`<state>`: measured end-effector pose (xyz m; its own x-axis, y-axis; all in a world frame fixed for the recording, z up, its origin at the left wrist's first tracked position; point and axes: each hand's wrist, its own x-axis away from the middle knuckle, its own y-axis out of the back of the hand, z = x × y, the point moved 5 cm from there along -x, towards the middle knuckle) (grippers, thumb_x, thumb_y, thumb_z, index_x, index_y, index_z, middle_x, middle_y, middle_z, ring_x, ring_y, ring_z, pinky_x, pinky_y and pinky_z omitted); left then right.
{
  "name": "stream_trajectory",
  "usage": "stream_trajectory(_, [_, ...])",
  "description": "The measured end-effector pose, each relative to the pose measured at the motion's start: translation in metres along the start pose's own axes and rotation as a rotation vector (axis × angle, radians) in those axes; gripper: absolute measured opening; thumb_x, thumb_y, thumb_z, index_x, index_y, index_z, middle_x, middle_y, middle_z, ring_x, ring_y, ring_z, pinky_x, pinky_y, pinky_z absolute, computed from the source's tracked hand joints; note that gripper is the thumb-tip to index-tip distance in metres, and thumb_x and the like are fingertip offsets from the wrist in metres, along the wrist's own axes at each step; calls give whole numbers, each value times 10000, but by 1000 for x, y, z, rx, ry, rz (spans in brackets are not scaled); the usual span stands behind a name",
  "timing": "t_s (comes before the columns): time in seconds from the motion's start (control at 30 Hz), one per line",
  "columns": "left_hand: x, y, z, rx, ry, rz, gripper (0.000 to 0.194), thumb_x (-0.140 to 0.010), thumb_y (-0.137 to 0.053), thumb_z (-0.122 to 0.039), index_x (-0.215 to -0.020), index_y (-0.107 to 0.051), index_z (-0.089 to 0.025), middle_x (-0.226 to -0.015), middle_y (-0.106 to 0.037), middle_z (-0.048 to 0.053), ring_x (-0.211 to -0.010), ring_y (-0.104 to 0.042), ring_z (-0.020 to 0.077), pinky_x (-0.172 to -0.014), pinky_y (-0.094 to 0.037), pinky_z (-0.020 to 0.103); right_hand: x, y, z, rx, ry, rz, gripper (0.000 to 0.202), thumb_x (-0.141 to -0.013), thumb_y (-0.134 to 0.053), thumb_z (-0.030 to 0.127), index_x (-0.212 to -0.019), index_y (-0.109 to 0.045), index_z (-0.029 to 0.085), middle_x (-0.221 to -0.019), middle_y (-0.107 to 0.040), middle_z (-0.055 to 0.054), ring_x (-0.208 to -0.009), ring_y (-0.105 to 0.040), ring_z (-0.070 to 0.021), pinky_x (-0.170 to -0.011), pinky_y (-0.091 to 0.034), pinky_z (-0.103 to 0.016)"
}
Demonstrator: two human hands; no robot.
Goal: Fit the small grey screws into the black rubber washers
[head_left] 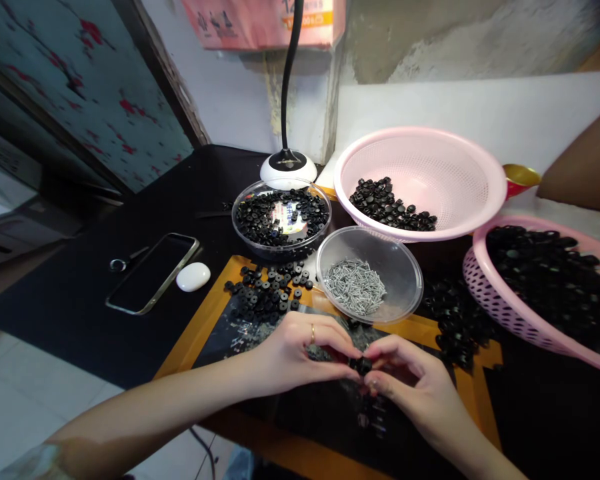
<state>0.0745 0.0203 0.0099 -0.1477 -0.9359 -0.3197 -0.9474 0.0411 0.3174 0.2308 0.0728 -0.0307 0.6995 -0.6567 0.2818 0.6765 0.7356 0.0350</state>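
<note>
Between the fingertips of both hands is a small round black plastic part (pixel 361 365). My left hand (pixel 300 350) pinches it from the left, and a ring shows on one finger. From the right, my right hand (pixel 410 380) grips the same part with thumb and fingers. Just beyond the hands stands a clear plastic bowl (pixel 405 293) holding small silver screws (pixel 357 287). A heap of black washer-like discs (pixel 270 290) lies on the mat beyond my left hand. The fingers partly hide the held part.
Behind are a clear round tray (pixel 237 233) of black pieces, a pink basket (pixel 455 167) and a lamp base (pixel 289 167). At right, another pink basket (pixel 495 310) brims with black parts; more black parts (pixel 460 320) lie beside it. A phone (pixel 153 273) and white case (pixel 193 277) lie left.
</note>
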Motion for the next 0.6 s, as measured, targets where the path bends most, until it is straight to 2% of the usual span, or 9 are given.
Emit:
stream_trajectory(0.27, [1,-1,6,32,79,-5,147,-733,-726,-199,-844,-702,-106,-823,-725,86,-763,-674,151,-723,-550,231,2,-5,-2,-120,-21,10,228,-728,-737,336,-867,-610,207,-664,-690,4,-596,-661,-145,-602,-537,-252])
stream_trajectory(0.6, [1,-2,8,135,62,-32,94,-739,-706,-141,-825,-697,-103,-888,-727,105,-807,-690,161,-714,-578,243,4,-12,-5,-299,-103,18,270,-751,-727,349,-872,-544,191,-614,-691,7,-567,-669,-139,-565,-543,-242])
